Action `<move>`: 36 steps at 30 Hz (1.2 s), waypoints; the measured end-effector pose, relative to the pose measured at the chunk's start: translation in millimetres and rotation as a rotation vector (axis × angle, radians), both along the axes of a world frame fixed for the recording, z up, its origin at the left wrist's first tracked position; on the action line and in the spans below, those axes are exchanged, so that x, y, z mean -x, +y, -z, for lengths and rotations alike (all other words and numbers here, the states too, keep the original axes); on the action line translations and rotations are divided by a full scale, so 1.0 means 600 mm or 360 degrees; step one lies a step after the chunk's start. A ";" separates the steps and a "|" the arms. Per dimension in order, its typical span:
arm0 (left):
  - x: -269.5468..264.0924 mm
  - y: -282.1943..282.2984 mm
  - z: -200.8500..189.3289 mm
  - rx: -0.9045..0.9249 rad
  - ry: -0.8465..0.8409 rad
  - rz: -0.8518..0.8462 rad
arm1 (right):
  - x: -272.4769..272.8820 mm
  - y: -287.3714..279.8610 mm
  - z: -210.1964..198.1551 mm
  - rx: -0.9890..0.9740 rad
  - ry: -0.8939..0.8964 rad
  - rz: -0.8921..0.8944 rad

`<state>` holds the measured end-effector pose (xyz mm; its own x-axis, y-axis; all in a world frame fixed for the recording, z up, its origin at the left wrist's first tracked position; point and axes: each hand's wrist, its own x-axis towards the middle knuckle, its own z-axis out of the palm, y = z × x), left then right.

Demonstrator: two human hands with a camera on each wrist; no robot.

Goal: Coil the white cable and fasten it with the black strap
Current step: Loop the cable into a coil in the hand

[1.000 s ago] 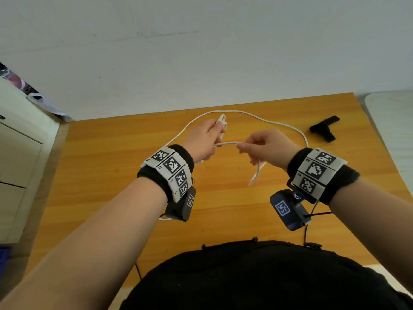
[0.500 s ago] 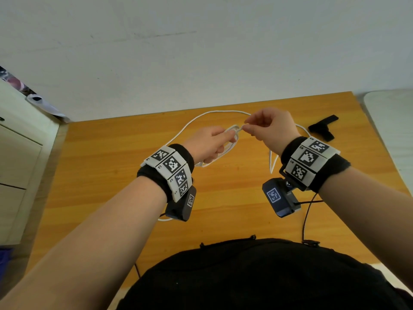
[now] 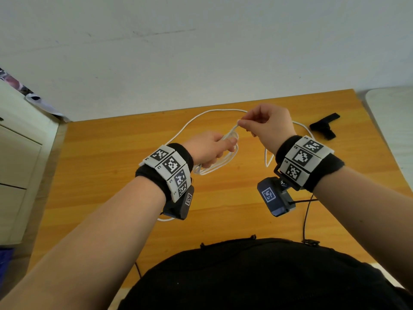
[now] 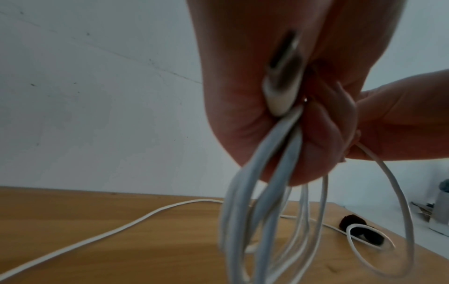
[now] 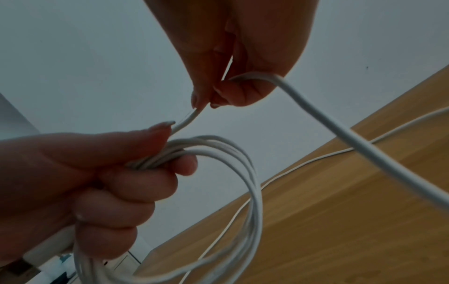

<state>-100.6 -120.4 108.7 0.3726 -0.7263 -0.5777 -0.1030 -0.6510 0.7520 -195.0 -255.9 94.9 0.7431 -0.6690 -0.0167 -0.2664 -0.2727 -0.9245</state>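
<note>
My left hand [image 3: 210, 148] grips several loops of the white cable [image 3: 215, 166] above the wooden table; the loops hang below the fist. In the left wrist view a white plug [image 4: 283, 84] sits inside that fist [image 4: 279, 119] with the loops [image 4: 264, 221] hanging down. My right hand [image 3: 264, 124] pinches the cable strand just right of the left hand, thumb and forefinger together [image 5: 204, 103]. The loose rest of the cable [image 3: 214, 111] arcs over the far table. The black strap [image 3: 324, 126] lies on the table at far right, untouched.
The wooden table [image 3: 111, 175] ends at a white wall behind. A white cabinet [image 3: 20, 164] stands at the left. A pale surface [image 3: 393, 121] adjoins the table on the right. A thin black wire [image 3: 306, 218] runs from the right wrist camera to the near edge.
My right hand has brought a length of cable up and left to the left hand, adding a loop to the bundle. The left hand has stayed nearly in place.
</note>
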 end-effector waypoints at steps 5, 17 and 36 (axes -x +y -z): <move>0.000 0.002 -0.001 0.0137 0.0177 -0.0143 | 0.002 -0.001 0.010 0.0041 0.0119 -0.0004; -0.013 0.001 -0.006 0.0289 0.0779 -0.0557 | 0.008 0.004 0.028 -0.0259 0.0128 0.0040; -0.034 0.012 -0.026 0.0566 0.1189 -0.0805 | 0.042 0.008 0.068 -0.0024 0.0575 -0.0095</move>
<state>-80.5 -113.2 124.5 0.3151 -0.7588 -0.5700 0.7110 -0.2091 0.6714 -220.5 -251.1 54.3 0.7250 -0.6225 -0.2948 -0.5607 -0.2847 -0.7775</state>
